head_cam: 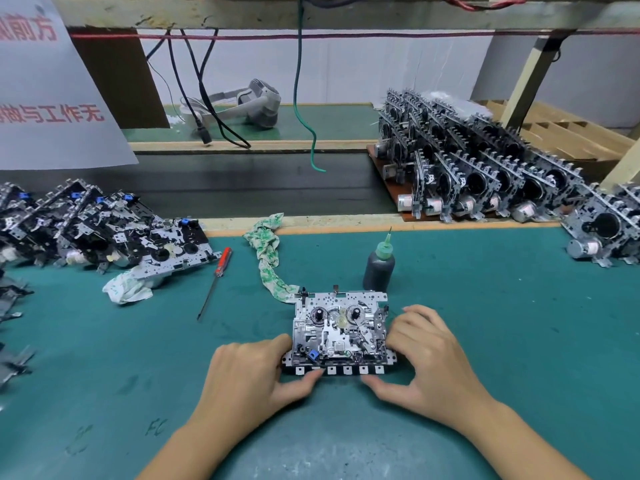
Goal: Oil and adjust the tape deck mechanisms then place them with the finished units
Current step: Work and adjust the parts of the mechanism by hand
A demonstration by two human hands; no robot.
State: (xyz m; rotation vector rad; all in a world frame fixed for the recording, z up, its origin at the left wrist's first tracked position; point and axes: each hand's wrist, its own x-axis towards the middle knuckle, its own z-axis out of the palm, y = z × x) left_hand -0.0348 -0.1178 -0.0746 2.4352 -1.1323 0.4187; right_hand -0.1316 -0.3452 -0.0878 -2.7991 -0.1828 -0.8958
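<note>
A metal tape deck mechanism [341, 327] lies flat on the green mat in front of me, its row of keys facing me. My left hand [249, 372] grips its left edge, thumb on the front key row. My right hand [426, 362] grips its right edge, thumb under the front corner. A dark oil bottle [379, 266] with a green nozzle stands just behind the deck. A red-handled screwdriver [215, 280] lies to the left. Rows of upright mechanisms [485, 168] stand stacked at the back right.
A pile of loose mechanisms [104, 226] lies at the left on a rag. A green-printed cloth [268, 258] runs from the bench edge down to the deck. A lone mechanism [606, 230] sits far right. A green cable [304, 98] hangs over a dark conveyor belt [263, 188].
</note>
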